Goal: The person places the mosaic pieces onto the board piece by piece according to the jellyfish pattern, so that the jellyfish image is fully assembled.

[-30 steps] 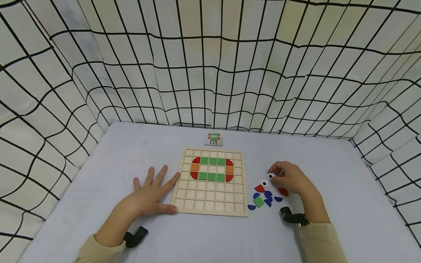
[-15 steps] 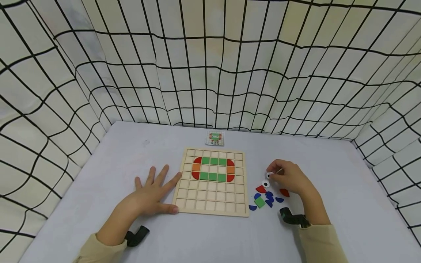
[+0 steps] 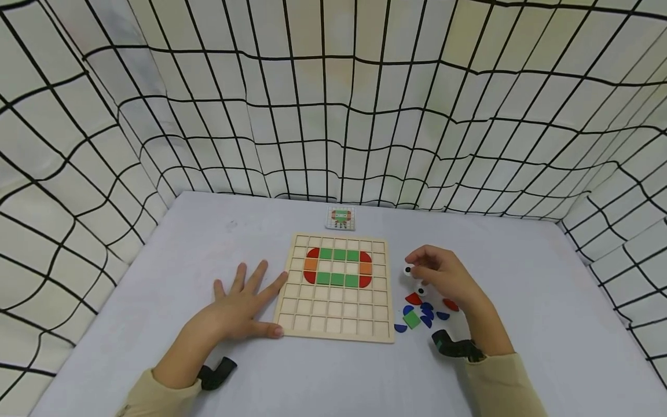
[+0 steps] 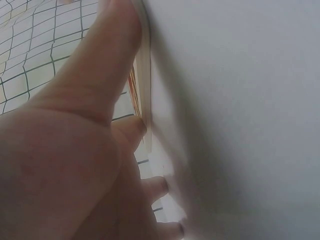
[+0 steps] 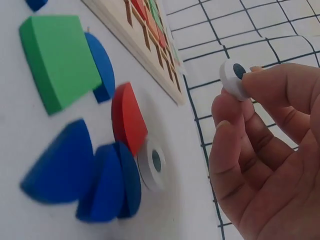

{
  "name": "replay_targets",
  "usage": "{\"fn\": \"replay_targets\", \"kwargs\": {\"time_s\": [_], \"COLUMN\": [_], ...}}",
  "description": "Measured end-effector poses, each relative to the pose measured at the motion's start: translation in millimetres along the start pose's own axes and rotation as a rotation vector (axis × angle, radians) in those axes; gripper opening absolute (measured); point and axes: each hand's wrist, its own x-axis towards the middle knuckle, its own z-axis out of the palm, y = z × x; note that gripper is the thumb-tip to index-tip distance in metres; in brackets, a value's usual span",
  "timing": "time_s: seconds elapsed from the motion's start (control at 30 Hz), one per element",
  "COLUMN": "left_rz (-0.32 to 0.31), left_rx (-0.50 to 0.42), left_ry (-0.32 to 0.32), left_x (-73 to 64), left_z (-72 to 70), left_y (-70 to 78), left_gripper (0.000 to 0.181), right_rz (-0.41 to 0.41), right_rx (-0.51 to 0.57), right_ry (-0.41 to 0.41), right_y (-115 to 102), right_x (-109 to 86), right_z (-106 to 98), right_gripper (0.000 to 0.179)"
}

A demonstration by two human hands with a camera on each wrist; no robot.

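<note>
Pinching a white eye disc (image 5: 230, 79) between thumb and fingers of the right hand (image 3: 440, 273), raised above the table (image 3: 323, 376) just to the right of the wooden grid board (image 3: 333, 339). Resting the left hand (image 3: 237, 315) spread, touching the board's left edge with thumb and index finger. Can see below the right hand a second eye disc (image 3: 421, 291), near a red quarter-disc (image 3: 414, 299), a green square tile (image 3: 411, 319) and several blue half-discs (image 3: 443, 316). On the board, can make out a ring of red, green and orange tiles (image 3: 337, 280). Beyond, can see a pattern card (image 3: 341, 218), then black netting (image 3: 323, 58).
</note>
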Motion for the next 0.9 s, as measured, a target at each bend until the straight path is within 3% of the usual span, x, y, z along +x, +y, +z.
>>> {"fn": "replay_targets", "kwargs": {"time_s": [0.3,0.9], "left_rz": [-0.007,-0.018], "left_rx": [-0.009,-0.009], "left_ry": [-0.001,-0.006], "left_x": [-0.4,-0.8], "left_z": [1.2,-0.2], "left_y": [-1.3,-0.3], "left_gripper": [0.111,0.111], "right_rz": [-0.006,-0.056], "right_rx": [0.067,-0.036], "right_ry": [-0.053,-0.114], "right_y": [-10.9,-31.5], "right_x": [6.3,34.0], "right_z": [15.1,50.8], "right_gripper": [0.02,0.012]}}
